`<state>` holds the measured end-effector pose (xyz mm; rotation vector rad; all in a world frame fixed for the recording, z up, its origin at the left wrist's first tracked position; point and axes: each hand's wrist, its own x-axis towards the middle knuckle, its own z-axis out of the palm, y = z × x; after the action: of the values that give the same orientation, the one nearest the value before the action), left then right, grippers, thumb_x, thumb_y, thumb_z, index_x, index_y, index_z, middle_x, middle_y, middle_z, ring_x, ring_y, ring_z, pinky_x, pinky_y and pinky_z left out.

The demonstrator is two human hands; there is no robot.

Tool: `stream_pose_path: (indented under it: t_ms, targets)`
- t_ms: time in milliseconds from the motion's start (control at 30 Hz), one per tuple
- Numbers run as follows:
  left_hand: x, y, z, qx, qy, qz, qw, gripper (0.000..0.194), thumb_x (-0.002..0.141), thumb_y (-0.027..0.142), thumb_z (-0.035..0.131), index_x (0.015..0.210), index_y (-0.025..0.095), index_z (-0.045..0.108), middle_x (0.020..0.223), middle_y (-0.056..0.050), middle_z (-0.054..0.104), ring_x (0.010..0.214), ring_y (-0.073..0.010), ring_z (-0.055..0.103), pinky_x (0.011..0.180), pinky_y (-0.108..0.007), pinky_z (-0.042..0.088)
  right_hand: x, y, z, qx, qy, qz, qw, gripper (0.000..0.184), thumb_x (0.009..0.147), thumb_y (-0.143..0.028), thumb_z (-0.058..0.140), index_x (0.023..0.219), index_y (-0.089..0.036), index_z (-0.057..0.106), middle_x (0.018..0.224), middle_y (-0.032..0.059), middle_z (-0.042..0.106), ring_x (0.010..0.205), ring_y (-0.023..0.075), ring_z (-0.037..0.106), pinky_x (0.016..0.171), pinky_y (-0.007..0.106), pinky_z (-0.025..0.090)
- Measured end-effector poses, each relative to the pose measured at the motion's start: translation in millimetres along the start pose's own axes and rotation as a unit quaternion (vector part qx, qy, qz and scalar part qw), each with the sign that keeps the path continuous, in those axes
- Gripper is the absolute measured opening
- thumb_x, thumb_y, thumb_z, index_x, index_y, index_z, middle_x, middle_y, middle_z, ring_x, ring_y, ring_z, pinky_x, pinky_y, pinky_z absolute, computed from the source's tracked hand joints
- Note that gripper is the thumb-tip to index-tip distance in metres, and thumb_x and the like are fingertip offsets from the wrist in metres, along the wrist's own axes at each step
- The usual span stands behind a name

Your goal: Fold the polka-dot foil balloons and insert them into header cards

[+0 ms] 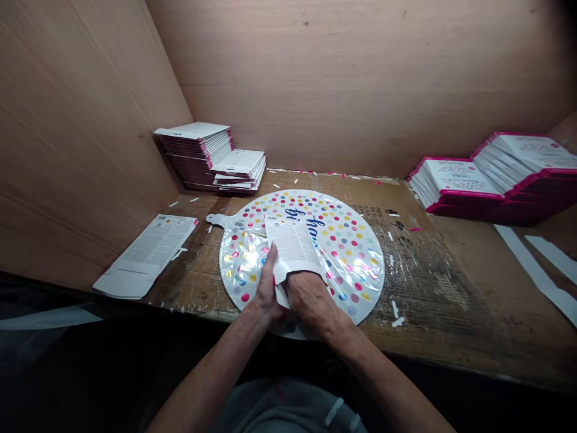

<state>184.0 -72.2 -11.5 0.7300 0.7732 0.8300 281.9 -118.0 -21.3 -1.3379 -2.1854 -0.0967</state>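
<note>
My left hand [267,288] grips a printed white paper envelope [293,246] by its left edge, thumb on top. My right hand [311,300] reaches into the envelope's near opening, so its fingers are hidden inside. Beneath both hands lies a flat round foil balloon [360,258], white with many coloured dots and blue lettering. The balloon's tail [215,220] points to the left. Its near edge reaches the front of the worktop, and the envelope covers part of its middle.
Stacks of envelopes [193,150] stand at the back left, and more pink-edged envelopes [469,177] at the back right. Several flat envelopes [148,255] lie left on the cardboard-covered worktop [419,288]. White strips [536,264] lie far right. Wooden panels [338,90] rise behind and left.
</note>
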Motion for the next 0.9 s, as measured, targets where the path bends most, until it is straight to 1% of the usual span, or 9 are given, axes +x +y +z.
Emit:
stream_pose_path:
  t_ms: [133,200,267,300,367,433,567,667,900]
  targets:
    - [0,20,-24.8,0.304,0.083,0.038,0.948,0.059,0.076,0.077,0.055,0.074,0.019,0.069,0.063,-0.008,0.067,0.086,-0.0316,0.067,0.082,-0.043,0.051,-29,-11,-23,-0.007,0.000,-0.016,1.000,0.026,0.091,-0.007,0.044,0.109,-0.013,0.062,0.097,0.0129,0.070,0.089,0.0240,0.065,0.083,0.038,0.054]
    - [-2,28,-31.4,0.471,0.174,0.094,0.860,0.047,0.074,0.066,0.065,0.063,0.021,0.062,0.058,-0.006,0.061,0.087,-0.0326,0.066,0.082,-0.042,0.049,-49,-14,-33,0.021,0.031,-0.035,0.999,0.024,0.094,-0.009,0.044,0.107,-0.016,0.062,0.097,0.0095,0.071,0.088,0.0202,0.067,0.082,0.033,0.054]
    - [-2,28,-30.2,0.619,0.236,0.191,0.725,0.039,0.079,0.058,0.065,0.071,0.020,0.062,0.072,-0.009,0.066,0.094,-0.0337,0.064,0.087,-0.044,0.047,-66,-11,-39,0.040,0.061,-0.030,0.997,0.019,0.094,-0.009,0.048,0.101,-0.017,0.064,0.089,0.0065,0.072,0.080,0.0174,0.068,0.075,0.029,0.054]
    - [0,25,-27.5,0.668,0.242,0.236,0.663,0.038,0.081,0.057,0.063,0.080,0.019,0.064,0.084,-0.013,0.068,0.098,-0.0347,0.063,0.089,-0.046,0.047,-72,-8,-42,0.044,0.072,-0.021,0.996,0.016,0.093,-0.009,0.051,0.099,-0.017,0.064,0.087,0.0057,0.073,0.078,0.0167,0.068,0.074,0.028,0.053]
    - [7,13,-21.1,0.709,0.206,0.301,0.603,0.045,0.081,0.055,0.065,0.100,0.015,0.063,0.110,-0.021,0.066,0.111,-0.0382,0.058,0.094,-0.051,0.045,-81,1,-46,0.039,0.088,-0.004,0.995,0.011,0.092,-0.011,0.056,0.097,-0.016,0.065,0.086,0.0052,0.073,0.075,0.0161,0.067,0.073,0.029,0.053]
    - [16,1,-16.5,0.731,0.110,0.338,0.582,0.052,0.082,0.050,0.065,0.117,0.011,0.059,0.131,-0.024,0.056,0.127,-0.0403,0.048,0.103,-0.054,0.041,-86,12,-50,0.020,0.100,0.006,0.995,0.009,0.092,-0.012,0.058,0.097,-0.016,0.065,0.086,0.0051,0.073,0.076,0.0158,0.066,0.074,0.029,0.052]
    - [33,-15,-14.6,0.742,-0.145,0.349,0.554,0.040,0.097,0.025,0.042,0.134,0.015,0.051,0.148,-0.014,0.048,0.143,-0.0323,0.035,0.114,-0.051,0.032,-93,29,-56,-0.043,0.083,0.029,0.995,0.011,0.095,-0.016,0.057,0.097,-0.018,0.067,0.088,0.0054,0.071,0.079,0.0167,0.064,0.076,0.030,0.050]
    - [36,-18,-13.1,0.747,-0.178,0.318,0.557,0.041,0.100,0.023,0.033,0.136,0.015,0.050,0.148,-0.014,0.048,0.142,-0.0310,0.036,0.114,-0.052,0.031,-96,37,-54,-0.071,0.017,0.035,0.997,0.017,0.096,-0.018,0.054,0.104,-0.020,0.069,0.094,0.0068,0.071,0.085,0.0190,0.062,0.079,0.033,0.048]
    - [24,-21,-7.4,0.750,-0.184,0.290,0.565,0.046,0.099,0.032,0.041,0.141,0.014,0.046,0.151,-0.017,0.044,0.144,-0.0357,0.033,0.114,-0.057,0.027,-99,40,-52,-0.076,-0.044,-0.024,0.996,0.019,0.098,-0.016,0.049,0.100,-0.018,0.068,0.095,0.0078,0.069,0.088,0.0208,0.059,0.080,0.035,0.045]
